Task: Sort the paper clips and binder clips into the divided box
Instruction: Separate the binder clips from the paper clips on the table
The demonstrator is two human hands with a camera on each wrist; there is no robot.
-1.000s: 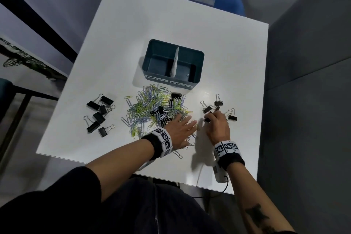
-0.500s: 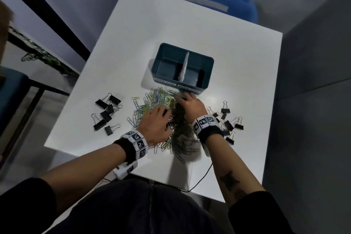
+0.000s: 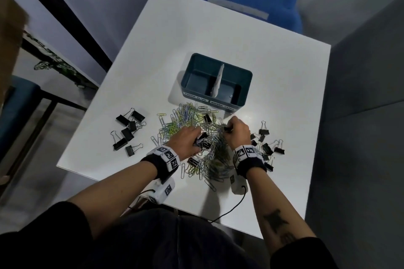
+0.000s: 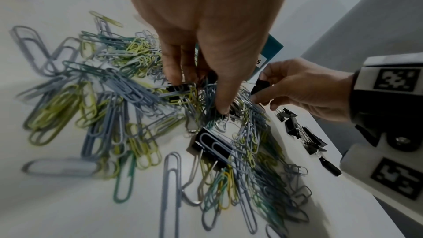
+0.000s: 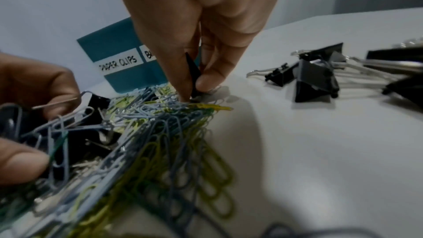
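Your right hand (image 3: 237, 130) pinches a black binder clip (image 5: 193, 77) out of the paper clip pile (image 3: 196, 137) | your left hand (image 3: 185, 141) curls round another to free it | divided box (image 3: 216, 85), toward desk's far edge, holds no clips.

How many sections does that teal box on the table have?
2. The left section sits behind the PAPER CLIPS label; the right section sits behind the BINDER CLIPS label. A white divider stands between them. Nothing suggests a hidden third.
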